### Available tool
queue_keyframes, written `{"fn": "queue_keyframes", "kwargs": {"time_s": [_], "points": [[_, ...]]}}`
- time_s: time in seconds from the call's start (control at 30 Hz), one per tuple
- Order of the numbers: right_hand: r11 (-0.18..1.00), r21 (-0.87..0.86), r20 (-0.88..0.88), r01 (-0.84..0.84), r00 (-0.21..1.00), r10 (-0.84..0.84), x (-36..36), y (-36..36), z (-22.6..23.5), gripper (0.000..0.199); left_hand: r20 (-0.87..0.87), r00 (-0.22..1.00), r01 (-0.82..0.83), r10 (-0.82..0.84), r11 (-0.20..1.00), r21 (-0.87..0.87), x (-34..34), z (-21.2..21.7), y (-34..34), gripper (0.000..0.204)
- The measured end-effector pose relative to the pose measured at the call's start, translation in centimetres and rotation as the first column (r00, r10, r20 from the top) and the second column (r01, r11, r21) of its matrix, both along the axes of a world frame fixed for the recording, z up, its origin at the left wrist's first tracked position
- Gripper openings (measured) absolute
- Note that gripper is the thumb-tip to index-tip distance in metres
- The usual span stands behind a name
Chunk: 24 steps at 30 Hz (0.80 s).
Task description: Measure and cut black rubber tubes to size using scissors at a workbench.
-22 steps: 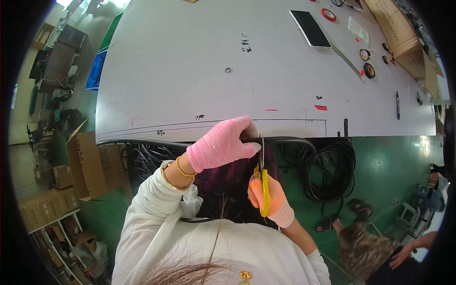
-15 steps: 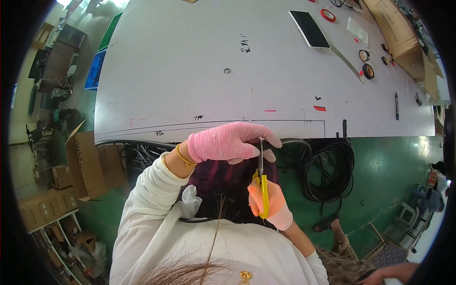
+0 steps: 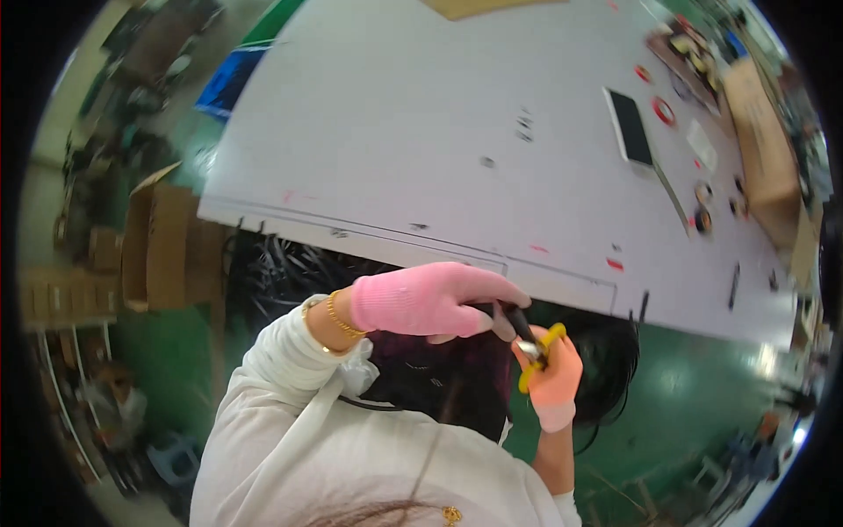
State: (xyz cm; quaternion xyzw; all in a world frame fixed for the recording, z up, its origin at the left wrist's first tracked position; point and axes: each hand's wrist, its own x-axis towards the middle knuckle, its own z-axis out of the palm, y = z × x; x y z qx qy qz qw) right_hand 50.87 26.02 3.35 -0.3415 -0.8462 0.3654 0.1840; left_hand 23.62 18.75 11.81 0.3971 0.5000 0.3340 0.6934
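My left hand (image 3: 428, 300), in a pink glove with a gold bracelet at the wrist, reaches across my body below the near edge of the white table (image 3: 457, 149). Its fingertips pinch a thin black cable (image 3: 520, 323). My right hand (image 3: 555, 376), in an orange-pink glove, grips yellow-handled cutters (image 3: 538, 350) whose metal jaws sit at that cable, right beside the left fingertips. Both hands are close together over my dark lap.
A white phone (image 3: 630, 127), red tape rolls (image 3: 664, 111) and small parts lie at the table's far right, with cardboard boxes (image 3: 766, 149) beyond. Coiled black cables (image 3: 285, 272) hang under the table edge. An open cardboard box (image 3: 162, 246) stands on the green floor at left.
The view swung so the table now tilts to the right. My left hand stretched further right to the cable, and the cutters rose to meet its fingertips.
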Motion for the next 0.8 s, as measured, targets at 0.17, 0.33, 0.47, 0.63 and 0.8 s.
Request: {"fn": "queue_keyframes", "kwargs": {"time_s": [0.17, 0.33, 0.47, 0.63, 0.8], "points": [[0.979, -0.203, -0.145, 0.021, 0.988, -0.051, -3.4, -0.6, 3.0, 0.036, -0.832, 0.023, -0.197, 0.554, 0.818, 0.54, -5.0, -0.1, -9.2, 0.059], [0.961, -0.083, -0.091, -0.264, 0.962, 0.256, -8.3, -1.3, 4.9, 0.028, -0.242, 0.799, -0.411, 0.55, 0.794, 0.447, -0.8, -0.8, -10.0, 0.045], [0.916, 0.148, -0.027, -0.373, 0.924, 0.381, -12.5, -2.8, 5.4, 0.039, 0.434, 0.606, -0.772, 0.667, 0.624, 0.12, 0.6, -1.1, -8.6, 0.02], [0.843, 0.109, 0.079, -0.526, 0.85, 0.52, -15.3, -3.3, 4.6, 0.044, 0.46, 0.123, -0.988, 0.879, 0.151, -0.024, -8.2, -2.5, -13.7, 0.024], [0.842, 0.134, 0.172, -0.523, 0.849, 0.5, -18.4, -2.2, 4.3, 0.054, 0.451, -0.239, -0.97, 0.86, -0.234, -0.068, -17.6, -6.1, -19.4, 0.026]]}}
